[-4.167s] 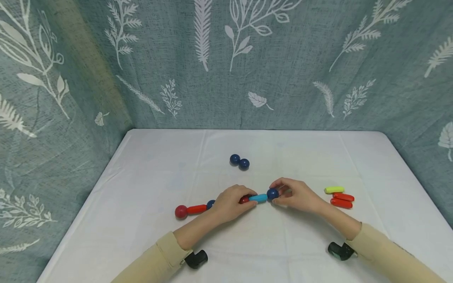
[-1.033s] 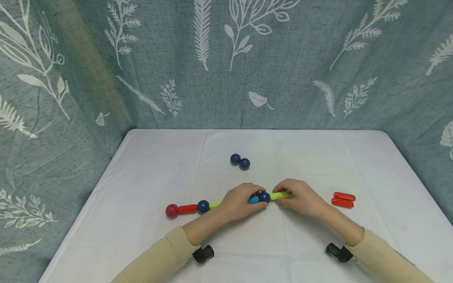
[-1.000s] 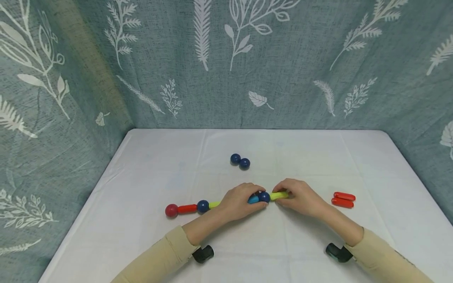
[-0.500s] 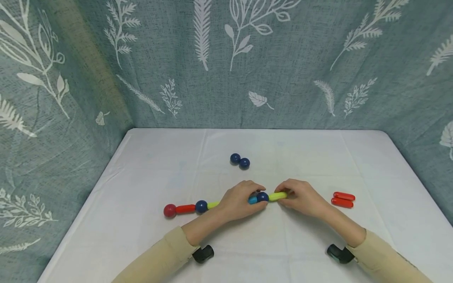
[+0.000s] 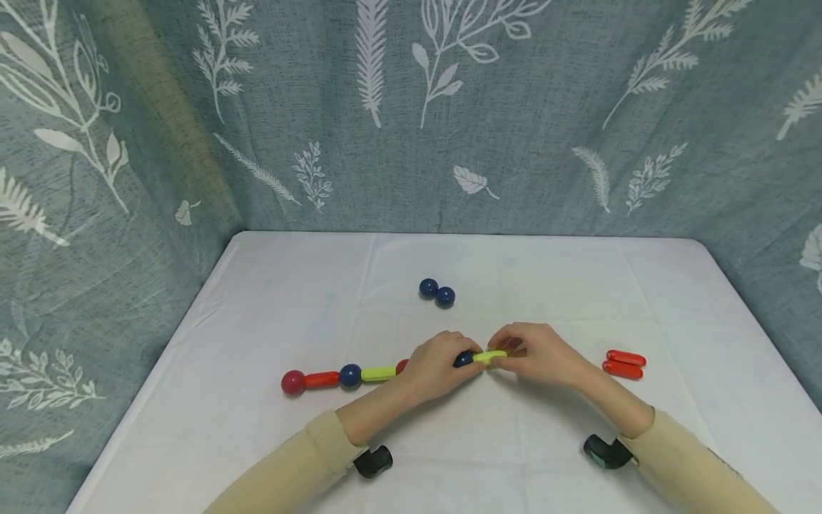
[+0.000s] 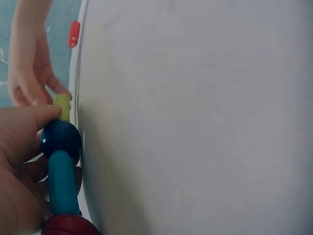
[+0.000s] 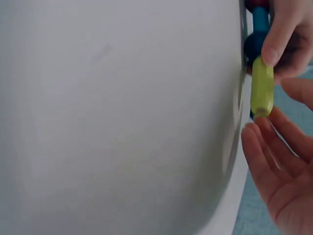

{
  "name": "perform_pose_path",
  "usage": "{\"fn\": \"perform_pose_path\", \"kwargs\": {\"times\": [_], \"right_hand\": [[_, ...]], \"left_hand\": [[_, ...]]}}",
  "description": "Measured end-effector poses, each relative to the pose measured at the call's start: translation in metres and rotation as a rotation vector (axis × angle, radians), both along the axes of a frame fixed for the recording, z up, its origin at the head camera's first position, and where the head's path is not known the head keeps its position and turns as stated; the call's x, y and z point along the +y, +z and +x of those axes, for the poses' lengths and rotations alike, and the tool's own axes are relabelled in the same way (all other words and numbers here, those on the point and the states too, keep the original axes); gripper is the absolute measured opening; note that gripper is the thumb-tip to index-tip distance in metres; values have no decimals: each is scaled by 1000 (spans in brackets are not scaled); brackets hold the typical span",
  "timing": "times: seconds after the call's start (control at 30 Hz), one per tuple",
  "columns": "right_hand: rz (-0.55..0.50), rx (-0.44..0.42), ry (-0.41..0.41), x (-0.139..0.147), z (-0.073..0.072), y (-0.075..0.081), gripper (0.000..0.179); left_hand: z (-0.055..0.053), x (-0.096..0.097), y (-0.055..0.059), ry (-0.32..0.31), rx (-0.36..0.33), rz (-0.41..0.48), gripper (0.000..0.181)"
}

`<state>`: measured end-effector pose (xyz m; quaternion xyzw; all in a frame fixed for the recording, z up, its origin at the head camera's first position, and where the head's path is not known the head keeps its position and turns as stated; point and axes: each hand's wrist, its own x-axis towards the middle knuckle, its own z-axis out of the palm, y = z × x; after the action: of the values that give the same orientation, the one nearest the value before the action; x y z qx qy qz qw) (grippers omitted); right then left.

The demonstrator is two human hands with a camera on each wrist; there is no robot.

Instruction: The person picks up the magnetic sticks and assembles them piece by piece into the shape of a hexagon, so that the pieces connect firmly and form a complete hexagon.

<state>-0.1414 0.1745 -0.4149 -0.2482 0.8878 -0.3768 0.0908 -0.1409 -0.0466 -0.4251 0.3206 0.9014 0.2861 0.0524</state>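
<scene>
A chain of balls and rods lies across the table. From its left come a red ball (image 5: 293, 383), red rod (image 5: 322, 379), blue ball (image 5: 349, 376), yellow-green rod (image 5: 379, 373) and a partly hidden red ball (image 5: 402, 366). My left hand (image 5: 437, 368) grips its right part, thumb on the end yellow-green rod (image 7: 262, 88), beside another blue ball (image 6: 61, 139). The left wrist view shows a light-blue rod (image 6: 62, 181) under that hand. My right hand (image 5: 539, 353) is at the chain's right end, thumb and fingers spread around the end rod's tip; contact is unclear.
Two loose blue balls (image 5: 445, 297) touch each other farther back. At the right lie two red rods (image 5: 625, 363) side by side. White cloth covers the table (image 5: 270, 300), and a patterned curtain (image 5: 526, 157) hangs behind it.
The yellow-green rod from the right has joined the chain's end since the oldest frame. The chain has slid left through my left hand. My right fingers have loosened from the rod.
</scene>
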Motion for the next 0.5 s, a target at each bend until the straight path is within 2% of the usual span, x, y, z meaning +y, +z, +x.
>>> {"fn": "perform_pose_path", "kwargs": {"times": [0.2,0.5], "right_hand": [[-12,1,-116,-13,-25,2,25],[-2,-58,-207,-51,-64,-2,48]], "left_hand": [[0,-4,-2,-14,-32,19,22],[-2,-6,-3,-46,-46,61,21]]}}
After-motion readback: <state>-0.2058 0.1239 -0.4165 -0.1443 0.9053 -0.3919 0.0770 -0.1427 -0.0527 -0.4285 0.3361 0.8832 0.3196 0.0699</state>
